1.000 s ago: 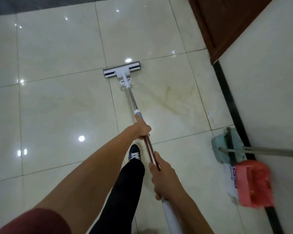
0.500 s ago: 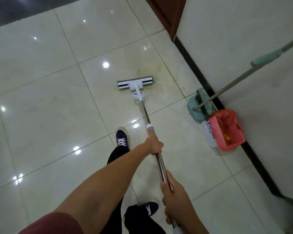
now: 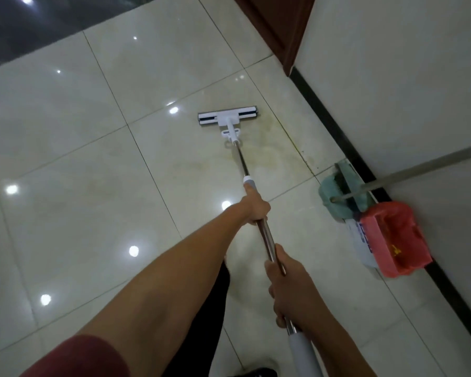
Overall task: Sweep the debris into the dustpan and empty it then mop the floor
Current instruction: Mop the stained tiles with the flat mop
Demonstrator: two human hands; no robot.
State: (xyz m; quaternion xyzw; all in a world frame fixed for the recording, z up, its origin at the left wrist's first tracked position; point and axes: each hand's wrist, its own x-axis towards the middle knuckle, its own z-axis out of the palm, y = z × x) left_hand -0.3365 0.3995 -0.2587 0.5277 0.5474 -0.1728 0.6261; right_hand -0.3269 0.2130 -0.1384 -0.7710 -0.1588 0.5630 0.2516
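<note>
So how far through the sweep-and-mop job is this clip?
Sweeping looks finished: the broom leans on the wall by the red-lined bin, and no loose debris shows. Mopping is in hand: the left hand and right hand grip the mop, its head flat on the tile. Left: the yellowish stain beside the head.
</note>
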